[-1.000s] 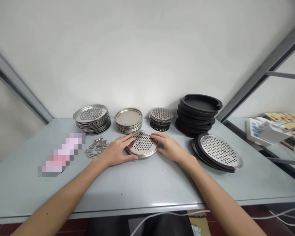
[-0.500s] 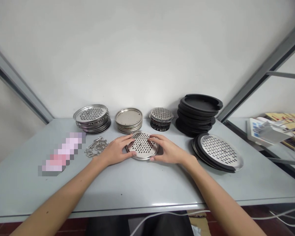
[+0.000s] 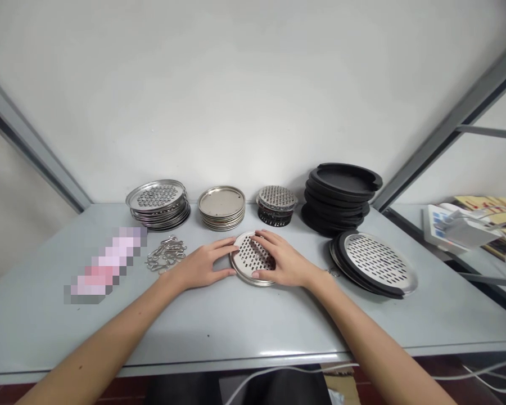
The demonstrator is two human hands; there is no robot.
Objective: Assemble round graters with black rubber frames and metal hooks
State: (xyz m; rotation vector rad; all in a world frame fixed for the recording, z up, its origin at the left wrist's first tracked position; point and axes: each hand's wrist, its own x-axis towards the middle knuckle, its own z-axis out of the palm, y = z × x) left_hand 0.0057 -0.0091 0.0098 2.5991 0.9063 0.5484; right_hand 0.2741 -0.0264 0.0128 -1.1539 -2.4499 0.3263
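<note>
A round perforated metal plate [image 3: 253, 257], like a grater disc with rows of slots, lies in the middle of the table. Its edge looks thick, with a second metal rim under it. My right hand [image 3: 284, 259] grips its right side, fingers over the top and thumb at the near edge, hiding that part. At the left rim, my left hand [image 3: 208, 263] rests with fingers apart, fingertips touching the edge. Beside my left hand lies a pile of metal clips or hooks [image 3: 166, 253]. Right of my right hand, slotted metal plates with black rings [image 3: 375, 261] lean in a low stack.
Along the wall stand stacked grater plates [image 3: 158, 197], shallow metal lids [image 3: 221, 202], small grater discs [image 3: 277, 197] and black round holders [image 3: 341, 185]. A blurred pink object [image 3: 105, 267] lies left. A power strip [image 3: 442, 225] with cables sits right, beyond the metal frame [image 3: 451, 135].
The perforated plate has shifted right and slightly nearer. My right hand now covers more of its top, while my left hand has slid outward to its left rim.
</note>
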